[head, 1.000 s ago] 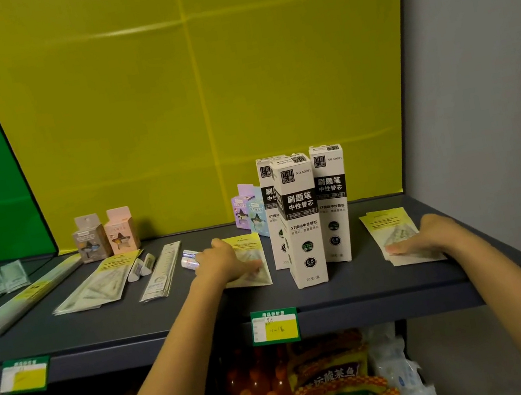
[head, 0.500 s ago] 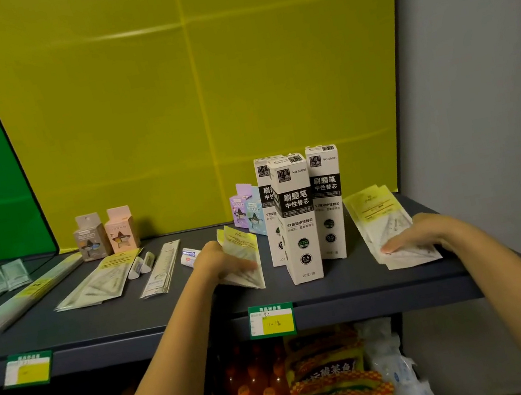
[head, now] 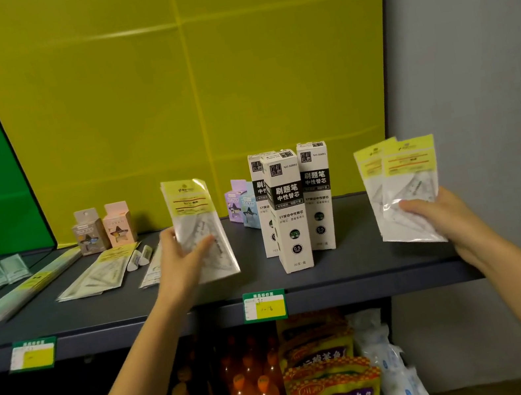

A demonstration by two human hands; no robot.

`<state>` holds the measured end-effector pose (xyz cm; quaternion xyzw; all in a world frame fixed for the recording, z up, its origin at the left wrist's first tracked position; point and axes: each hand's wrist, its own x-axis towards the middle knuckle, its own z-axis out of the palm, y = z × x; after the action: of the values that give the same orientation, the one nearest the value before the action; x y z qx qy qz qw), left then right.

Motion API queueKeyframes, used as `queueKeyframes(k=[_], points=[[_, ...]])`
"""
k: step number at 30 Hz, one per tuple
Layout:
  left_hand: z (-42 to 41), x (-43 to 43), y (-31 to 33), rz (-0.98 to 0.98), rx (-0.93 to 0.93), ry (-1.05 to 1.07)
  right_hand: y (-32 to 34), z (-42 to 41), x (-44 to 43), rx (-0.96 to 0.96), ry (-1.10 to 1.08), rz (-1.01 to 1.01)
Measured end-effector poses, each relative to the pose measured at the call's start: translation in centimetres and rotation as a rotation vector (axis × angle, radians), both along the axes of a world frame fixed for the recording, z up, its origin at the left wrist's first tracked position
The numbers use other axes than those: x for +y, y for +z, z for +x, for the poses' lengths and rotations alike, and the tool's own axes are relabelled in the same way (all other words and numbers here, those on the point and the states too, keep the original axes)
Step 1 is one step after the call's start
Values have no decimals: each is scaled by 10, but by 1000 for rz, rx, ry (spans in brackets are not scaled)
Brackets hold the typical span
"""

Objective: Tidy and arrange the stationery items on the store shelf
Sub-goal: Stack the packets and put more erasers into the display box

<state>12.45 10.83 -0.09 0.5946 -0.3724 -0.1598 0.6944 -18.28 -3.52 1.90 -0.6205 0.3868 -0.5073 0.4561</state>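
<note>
My left hand pinches one set-square packet, my right hand grips seemingly two matching packets, both above the shelf; gathering them, next I square one stack.

Shelf: three refill boxes upright | left hand: grips one yellow-topped packet, held upright, left of boxes | right hand: grips two overlapping packets, upright, right of boxes.

Tall refill boxes stand mid-shelf; bare shelf lies open along the front beside them.
</note>
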Motion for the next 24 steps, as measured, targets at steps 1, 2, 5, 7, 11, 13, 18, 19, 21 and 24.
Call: queueKeyframes(k=[1,2,5,7,11,13,18,19,21,24], points=[[1,8,4,-19,-1,-4,6,-1,9,-33,-18,-43],[3,15,7,-38,-1,2,12,-2,17,-61,-36,-84],[9,38,11,-93,16,39,27,-2,42,-162,-39,-151],[14,52,13,-107,29,72,32,4,58,-241,21,-163],[27,83,19,-127,50,152,33,31,88,-238,177,-155],[37,101,20,-130,42,186,31,50,101,-184,239,-141],[76,148,15,-119,47,249,25,105,132,-115,346,-114],[84,156,14,-112,44,265,22,117,138,-108,361,-98],[102,170,13,-93,34,279,15,141,149,-87,388,-68],[133,190,11,-40,33,264,7,184,168,-62,392,-48]])
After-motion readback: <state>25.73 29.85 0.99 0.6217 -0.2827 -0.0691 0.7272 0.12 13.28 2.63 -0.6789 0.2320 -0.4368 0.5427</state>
